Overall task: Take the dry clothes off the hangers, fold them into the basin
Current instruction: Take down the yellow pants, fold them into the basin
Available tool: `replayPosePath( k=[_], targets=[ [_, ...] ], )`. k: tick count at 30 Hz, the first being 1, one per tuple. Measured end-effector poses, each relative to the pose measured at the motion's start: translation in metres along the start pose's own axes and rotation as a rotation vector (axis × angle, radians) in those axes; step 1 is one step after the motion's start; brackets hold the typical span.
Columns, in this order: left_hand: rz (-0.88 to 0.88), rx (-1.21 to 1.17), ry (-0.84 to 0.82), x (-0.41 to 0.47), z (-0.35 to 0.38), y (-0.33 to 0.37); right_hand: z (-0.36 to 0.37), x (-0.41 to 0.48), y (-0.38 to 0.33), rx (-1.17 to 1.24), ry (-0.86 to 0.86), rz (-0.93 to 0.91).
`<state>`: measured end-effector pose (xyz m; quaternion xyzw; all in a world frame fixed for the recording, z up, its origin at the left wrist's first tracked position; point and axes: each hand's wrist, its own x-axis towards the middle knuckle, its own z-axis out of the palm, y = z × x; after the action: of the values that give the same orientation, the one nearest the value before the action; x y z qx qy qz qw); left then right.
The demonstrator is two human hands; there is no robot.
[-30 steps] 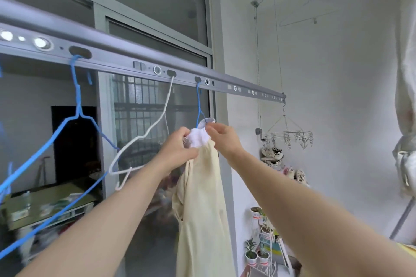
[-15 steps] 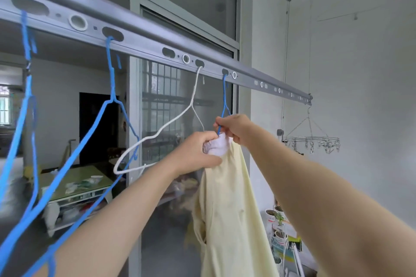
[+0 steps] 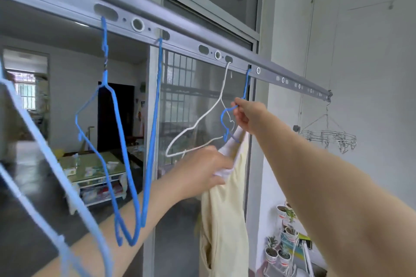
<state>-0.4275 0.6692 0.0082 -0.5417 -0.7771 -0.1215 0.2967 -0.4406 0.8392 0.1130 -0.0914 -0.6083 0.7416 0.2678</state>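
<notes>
The step in hand is stripping a garment (image 3: 225,220) from its hanger (image 3: 222,120). It is a cream piece with a white neck band. The hanger is blue wire, hooked into a slot of the rail (image 3: 180,39) overhead.

The right hand (image 3: 249,117) steadies the hanger, its fingers pinched on the wire just below the hook. The left hand (image 3: 202,168) has its fingers clamped round the white neck band, which is drawn down and to the left. One shoulder of the hanger shows bare above the cloth. The other appears to be inside the neck, so the garment looks only half freed. The rest hangs straight down between the two arms.

Just left of it hangs a bare white hanger (image 3: 198,126), and further left are bare blue hangers (image 3: 112,141).

The next move likely calls for slipping the neck over the remaining shoulder while the right hand keeps the hanger from swinging. The freed piece can then be folded. The basin is not in view, so its place cannot be told.
</notes>
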Motion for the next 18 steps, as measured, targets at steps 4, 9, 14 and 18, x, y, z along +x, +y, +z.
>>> replayPosePath(
  k=[4, 9, 14, 18],
  targets=[
    [0.08, -0.058, 0.066, -0.006, 0.009, 0.0, -0.005, -0.007, -0.011, 0.145, -0.077, 0.012],
    [-0.002, -0.192, 0.341, 0.022, 0.009, -0.005, -0.027, -0.026, 0.001, 0.221, -0.147, -0.059],
    [-0.137, -0.361, 0.366, 0.037, 0.034, 0.006, -0.055, -0.039, 0.031, -0.03, 0.038, -0.2],
    [-0.318, -0.371, 0.307, 0.045, 0.065, 0.015, -0.09, -0.06, 0.066, -0.105, 0.142, -0.112]
  ],
)
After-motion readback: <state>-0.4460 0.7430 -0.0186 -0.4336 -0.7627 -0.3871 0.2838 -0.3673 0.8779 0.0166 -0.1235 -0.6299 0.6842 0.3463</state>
